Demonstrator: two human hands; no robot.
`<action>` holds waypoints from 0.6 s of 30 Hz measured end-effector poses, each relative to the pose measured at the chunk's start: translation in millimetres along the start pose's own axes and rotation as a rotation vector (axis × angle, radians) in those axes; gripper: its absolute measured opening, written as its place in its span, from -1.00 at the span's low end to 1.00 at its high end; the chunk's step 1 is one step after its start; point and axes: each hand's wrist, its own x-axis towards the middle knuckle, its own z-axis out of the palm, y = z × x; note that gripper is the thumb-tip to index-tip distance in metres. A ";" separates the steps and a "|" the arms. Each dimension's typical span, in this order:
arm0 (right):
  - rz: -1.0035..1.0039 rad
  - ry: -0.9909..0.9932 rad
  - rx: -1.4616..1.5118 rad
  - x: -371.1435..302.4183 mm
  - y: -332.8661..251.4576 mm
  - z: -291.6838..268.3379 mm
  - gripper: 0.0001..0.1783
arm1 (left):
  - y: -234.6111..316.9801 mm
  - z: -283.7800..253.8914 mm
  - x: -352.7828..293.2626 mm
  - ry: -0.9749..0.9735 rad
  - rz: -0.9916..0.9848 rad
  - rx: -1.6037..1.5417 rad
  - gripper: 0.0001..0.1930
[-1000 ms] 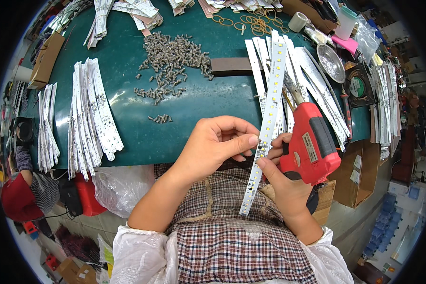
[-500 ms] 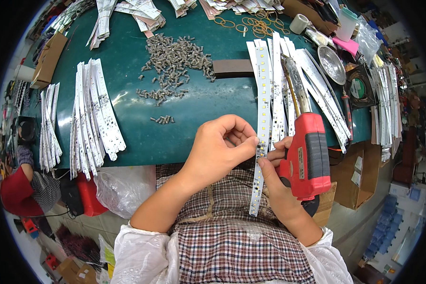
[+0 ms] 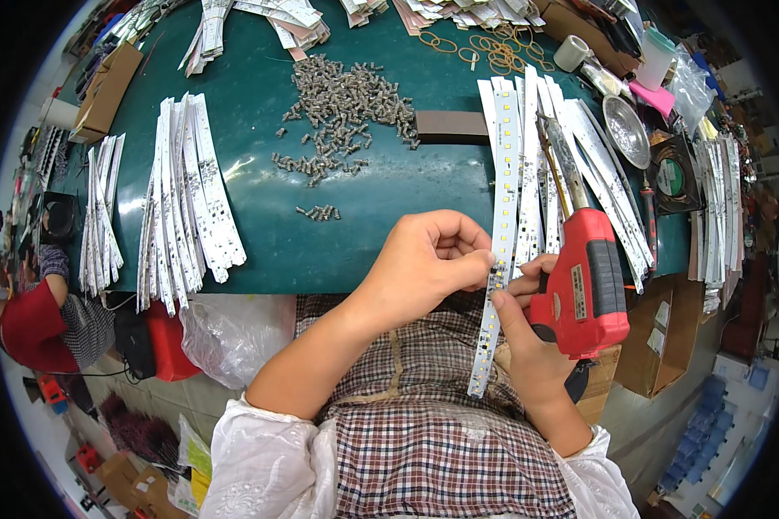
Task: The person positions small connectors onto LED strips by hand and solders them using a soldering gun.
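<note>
Head view: LED strip (image 3: 505, 199) now nearer the 12–6 o'c line; 1 s ago its top leaned more twd 1. Red gun-type tool (image 3: 589, 298) also straighter, nose twd 11–12, tip apart fr strip. Strip is held btwn both hands at near edge of bench (image 3: 286, 259). L hand (image 3: 428, 259) pinches it fr 9 o'c; R hand (image 3: 532, 346), at 5, grips tool w/ thumb on strip. Grip pts approx unchanged. Judged: re-angling only; work stage same. Small metal pcs (image 3: 346, 104) at 11, loose.
</note>
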 end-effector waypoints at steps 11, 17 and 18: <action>-0.052 0.041 -0.099 -6.2 -8.6 -23.0 -0.68 | 11.3 -23.7 51.8 0.184 0.028 0.291 -0.82; -0.029 -0.054 -0.145 -16.6 6.0 -49.2 -0.63 | 4.4 -27.7 56.1 0.475 0.435 1.231 -0.84; -0.024 -0.052 -0.146 -19.0 8.3 -50.0 -0.63 | 4.8 -26.9 55.8 0.471 0.431 1.230 -0.84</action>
